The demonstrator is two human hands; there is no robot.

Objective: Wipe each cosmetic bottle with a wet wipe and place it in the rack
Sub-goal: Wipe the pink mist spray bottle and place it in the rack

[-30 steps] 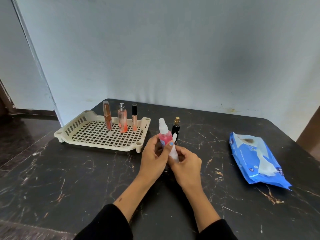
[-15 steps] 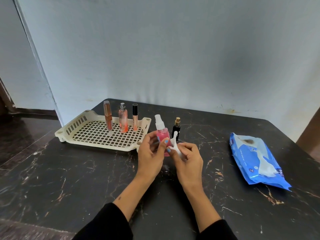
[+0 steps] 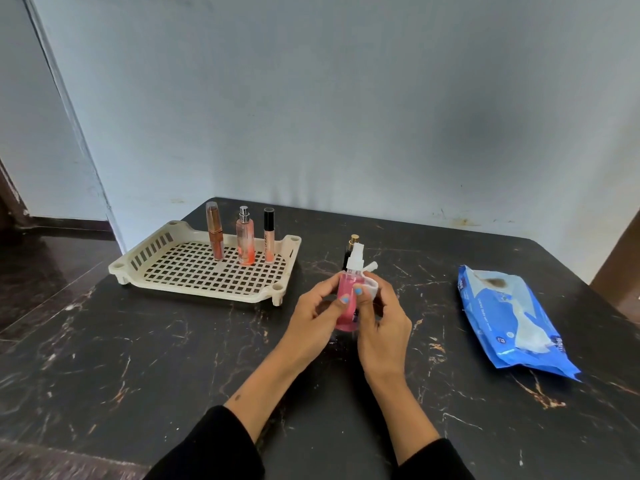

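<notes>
On the dark marbled table (image 3: 173,358), the cream lattice rack (image 3: 194,271) is sitting at the far left, already holding three upright items along its far edge — a copper tube (image 3: 214,233), a peach spray bottle (image 3: 245,239) and a black-capped gloss tube (image 3: 269,237). The blue wet-wipe pack (image 3: 512,313) is lying well apart to the right.

Step in hand, as judged: wiping. The left hand (image 3: 311,317) is gripping the pink spray bottle (image 3: 347,306) upright just above the table, fingers curled round its body; the right hand (image 3: 384,323) is pinching a white wet wipe (image 3: 370,287) against the bottle's side, thumb pressing across the front.

Bottle: clear plastic, pink liquid, white pump top; a label is showing low on the body, unreadable.

A dark gold-capped bottle (image 3: 350,249) is standing just behind it — apparently not yet wiped.

Next move is calling for the left hand carrying the pink bottle left and setting it upright in the rack, without knocking the standing three.
</notes>
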